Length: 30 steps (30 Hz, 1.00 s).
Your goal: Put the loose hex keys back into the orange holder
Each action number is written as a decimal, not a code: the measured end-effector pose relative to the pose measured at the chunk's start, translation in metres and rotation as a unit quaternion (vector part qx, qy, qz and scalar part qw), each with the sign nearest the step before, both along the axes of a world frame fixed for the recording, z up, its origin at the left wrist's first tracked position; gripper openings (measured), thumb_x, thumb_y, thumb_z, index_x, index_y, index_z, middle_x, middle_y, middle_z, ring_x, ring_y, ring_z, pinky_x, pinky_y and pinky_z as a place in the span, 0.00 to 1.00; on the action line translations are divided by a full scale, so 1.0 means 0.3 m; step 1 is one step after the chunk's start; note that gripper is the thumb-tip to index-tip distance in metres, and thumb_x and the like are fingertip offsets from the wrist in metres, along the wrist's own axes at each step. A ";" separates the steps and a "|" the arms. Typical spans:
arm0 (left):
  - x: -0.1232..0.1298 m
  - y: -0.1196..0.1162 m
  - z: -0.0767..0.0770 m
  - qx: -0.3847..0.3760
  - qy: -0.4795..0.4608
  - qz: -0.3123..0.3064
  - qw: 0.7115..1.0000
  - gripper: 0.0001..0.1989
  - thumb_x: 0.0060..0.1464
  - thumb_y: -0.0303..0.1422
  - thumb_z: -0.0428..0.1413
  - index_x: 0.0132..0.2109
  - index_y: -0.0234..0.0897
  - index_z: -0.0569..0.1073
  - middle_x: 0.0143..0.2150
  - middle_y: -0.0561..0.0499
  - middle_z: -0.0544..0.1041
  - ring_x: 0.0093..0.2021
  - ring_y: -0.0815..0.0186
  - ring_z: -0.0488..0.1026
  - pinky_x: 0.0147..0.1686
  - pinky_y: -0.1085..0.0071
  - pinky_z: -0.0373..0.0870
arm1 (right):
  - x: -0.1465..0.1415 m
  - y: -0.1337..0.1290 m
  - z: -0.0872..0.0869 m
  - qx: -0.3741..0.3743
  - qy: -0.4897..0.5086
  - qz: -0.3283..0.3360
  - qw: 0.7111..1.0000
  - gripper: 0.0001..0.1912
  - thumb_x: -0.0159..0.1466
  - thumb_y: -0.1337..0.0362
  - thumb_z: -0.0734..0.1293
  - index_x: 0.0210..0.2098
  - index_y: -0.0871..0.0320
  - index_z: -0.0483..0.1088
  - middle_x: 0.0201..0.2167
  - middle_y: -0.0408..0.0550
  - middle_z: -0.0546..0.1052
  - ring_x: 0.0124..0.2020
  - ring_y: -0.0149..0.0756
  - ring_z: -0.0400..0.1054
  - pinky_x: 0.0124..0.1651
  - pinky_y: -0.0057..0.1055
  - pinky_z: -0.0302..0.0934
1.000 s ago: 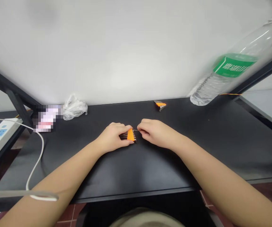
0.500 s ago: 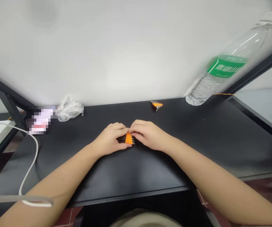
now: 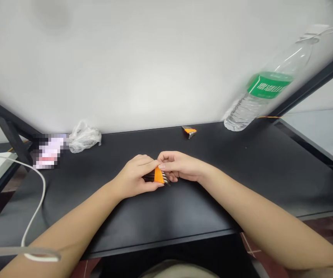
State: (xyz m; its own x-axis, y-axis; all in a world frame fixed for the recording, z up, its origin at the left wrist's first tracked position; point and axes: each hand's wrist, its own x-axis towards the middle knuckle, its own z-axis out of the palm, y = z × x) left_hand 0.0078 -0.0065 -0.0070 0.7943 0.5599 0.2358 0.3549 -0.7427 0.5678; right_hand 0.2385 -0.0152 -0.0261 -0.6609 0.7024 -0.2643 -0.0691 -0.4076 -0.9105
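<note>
Orange holder (image 3: 158, 176) sits in left hand (image 3: 137, 175); green label (image 3: 269, 85) bears white characters (image 3: 270, 88).

Black table (image 3: 166, 220) with bag (image 3: 84, 138), bottle (image 3: 267, 87)

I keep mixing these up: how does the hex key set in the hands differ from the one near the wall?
The held set is gripped by the left hand and touched by the right hand; the far set lies on the black table, touched by neither.

The hands partly cover the held set, while nothing covers the far set.

Both combine orange and metal parts.
</note>
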 end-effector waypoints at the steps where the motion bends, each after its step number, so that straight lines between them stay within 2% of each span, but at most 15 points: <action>1: -0.001 0.002 -0.003 0.003 0.017 0.010 1.000 0.22 0.60 0.43 0.61 0.58 0.43 0.72 0.41 0.47 0.78 0.42 0.62 0.74 0.48 0.63 0.67 | 0.009 0.007 -0.003 0.039 -0.043 -0.008 0.998 0.22 0.62 0.44 0.70 0.37 0.56 0.66 0.24 0.40 0.71 0.22 0.29 0.63 0.24 0.26 0.58; 2: -0.003 0.005 -0.007 0.007 0.037 0.025 0.999 0.22 0.60 0.43 0.60 0.59 0.42 0.72 0.41 0.47 0.77 0.42 0.61 0.74 0.48 0.63 0.67 | 0.023 0.017 -0.006 0.099 -0.102 -0.034 0.989 0.22 0.63 0.43 0.69 0.37 0.56 0.67 0.26 0.41 0.72 0.24 0.30 0.64 0.27 0.28 0.59; 3: -0.007 0.011 -0.012 0.010 0.058 0.042 0.997 0.23 0.61 0.44 0.60 0.60 0.42 0.71 0.41 0.47 0.77 0.42 0.61 0.73 0.48 0.63 0.67 | 0.044 0.029 -0.011 0.174 -0.172 -0.077 0.967 0.21 0.64 0.43 0.68 0.36 0.56 0.69 0.28 0.43 0.73 0.27 0.32 0.65 0.30 0.30 0.62; 4: -0.012 0.019 -0.018 0.014 0.075 0.059 0.995 0.24 0.60 0.44 0.60 0.60 0.42 0.71 0.41 0.47 0.77 0.43 0.60 0.73 0.48 0.63 0.67 | 0.070 0.044 -0.018 0.253 -0.248 -0.132 0.926 0.20 0.65 0.44 0.67 0.36 0.56 0.71 0.32 0.46 0.74 0.31 0.34 0.67 0.36 0.33 0.64; 6: -0.026 0.039 -0.029 0.015 0.106 0.090 0.990 0.24 0.60 0.45 0.60 0.60 0.42 0.70 0.43 0.48 0.77 0.45 0.59 0.73 0.50 0.61 0.66 | 0.138 0.081 -0.041 0.367 -0.384 -0.238 0.813 0.17 0.65 0.49 0.68 0.41 0.56 0.73 0.42 0.52 0.75 0.41 0.41 0.69 0.48 0.41 0.65; 8: -0.042 0.062 -0.044 0.014 0.133 0.119 0.984 0.23 0.61 0.45 0.59 0.59 0.43 0.71 0.43 0.48 0.77 0.45 0.59 0.73 0.50 0.61 0.66 | 0.212 0.121 -0.077 0.380 -0.490 -0.295 0.727 0.20 0.64 0.52 0.68 0.51 0.57 0.73 0.53 0.59 0.72 0.52 0.51 0.67 0.55 0.49 0.62; 9: -0.050 0.072 -0.053 0.011 0.144 0.132 0.981 0.22 0.62 0.44 0.58 0.59 0.42 0.71 0.44 0.48 0.77 0.45 0.58 0.73 0.50 0.61 0.66 | 0.245 0.140 -0.098 0.366 -0.532 -0.297 0.703 0.24 0.63 0.53 0.69 0.55 0.57 0.71 0.56 0.62 0.70 0.56 0.56 0.64 0.56 0.53 0.61; 10: -0.057 0.082 -0.063 0.012 0.150 0.149 0.977 0.23 0.63 0.44 0.57 0.61 0.42 0.71 0.46 0.46 0.77 0.47 0.57 0.73 0.50 0.60 0.66 | 0.273 0.156 -0.118 0.347 -0.564 -0.290 0.691 0.27 0.63 0.53 0.69 0.58 0.56 0.70 0.59 0.64 0.68 0.59 0.60 0.62 0.57 0.55 0.60; 12: -0.069 0.097 -0.084 0.022 0.154 0.190 0.969 0.27 0.65 0.44 0.54 0.66 0.40 0.65 0.54 0.42 0.76 0.54 0.54 0.72 0.53 0.58 0.66 | 0.306 0.180 -0.152 0.326 -0.587 -0.251 0.697 0.27 0.64 0.54 0.68 0.61 0.54 0.69 0.60 0.62 0.69 0.60 0.61 0.61 0.57 0.58 0.59; 14: -0.075 0.106 -0.102 0.027 0.158 0.216 0.963 0.29 0.66 0.43 0.52 0.70 0.38 0.60 0.59 0.40 0.73 0.59 0.51 0.69 0.56 0.54 0.65 | 0.308 0.188 -0.168 0.331 -0.574 -0.224 0.714 0.23 0.66 0.58 0.66 0.60 0.53 0.70 0.58 0.59 0.72 0.59 0.56 0.63 0.59 0.55 0.58; 16: -0.077 0.108 -0.108 0.027 0.160 0.237 0.958 0.30 0.66 0.41 0.52 0.71 0.39 0.58 0.62 0.40 0.71 0.62 0.49 0.66 0.58 0.51 0.64 | 0.283 0.180 -0.163 0.353 -0.541 -0.202 0.737 0.22 0.65 0.63 0.65 0.58 0.53 0.71 0.57 0.55 0.74 0.59 0.51 0.64 0.60 0.52 0.58; 19: -0.071 0.098 -0.088 0.040 0.137 0.261 0.955 0.31 0.64 0.39 0.53 0.71 0.39 0.57 0.67 0.39 0.67 0.67 0.48 0.61 0.62 0.48 0.61 | 0.216 0.142 -0.132 0.383 -0.477 -0.145 0.778 0.24 0.64 0.64 0.66 0.59 0.52 0.70 0.59 0.52 0.73 0.60 0.49 0.63 0.61 0.49 0.59; 21: -0.060 0.082 -0.061 0.048 0.115 0.241 0.962 0.30 0.63 0.38 0.54 0.70 0.40 0.60 0.66 0.40 0.67 0.67 0.48 0.61 0.63 0.47 0.61 | 0.166 0.110 -0.111 0.393 -0.449 -0.128 0.792 0.27 0.63 0.62 0.68 0.62 0.51 0.66 0.60 0.52 0.72 0.60 0.50 0.63 0.61 0.50 0.59; 24: -0.035 0.052 -0.027 0.044 0.098 0.181 0.978 0.27 0.63 0.36 0.55 0.67 0.42 0.64 0.63 0.43 0.70 0.65 0.50 0.63 0.64 0.49 0.61 | 0.099 0.074 -0.092 0.413 -0.422 -0.119 0.798 0.28 0.64 0.59 0.68 0.63 0.52 0.65 0.60 0.53 0.72 0.60 0.51 0.63 0.60 0.51 0.58; 30: -0.002 0.018 -0.018 0.010 0.129 0.142 0.981 0.30 0.59 0.38 0.59 0.67 0.42 0.64 0.62 0.43 0.72 0.65 0.47 0.61 0.61 0.46 0.60 | 0.039 0.052 -0.067 0.446 -0.331 -0.059 0.830 0.21 0.63 0.68 0.68 0.55 0.53 0.68 0.51 0.50 0.76 0.53 0.44 0.68 0.58 0.46 0.60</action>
State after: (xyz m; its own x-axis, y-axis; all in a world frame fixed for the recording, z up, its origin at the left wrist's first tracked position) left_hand 0.0073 -0.0010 -0.0124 0.6423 0.7640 0.0607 0.6786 -0.6037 0.4184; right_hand 0.2501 0.0004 -0.0462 -0.4899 0.8639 0.1172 0.5755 0.4214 -0.7008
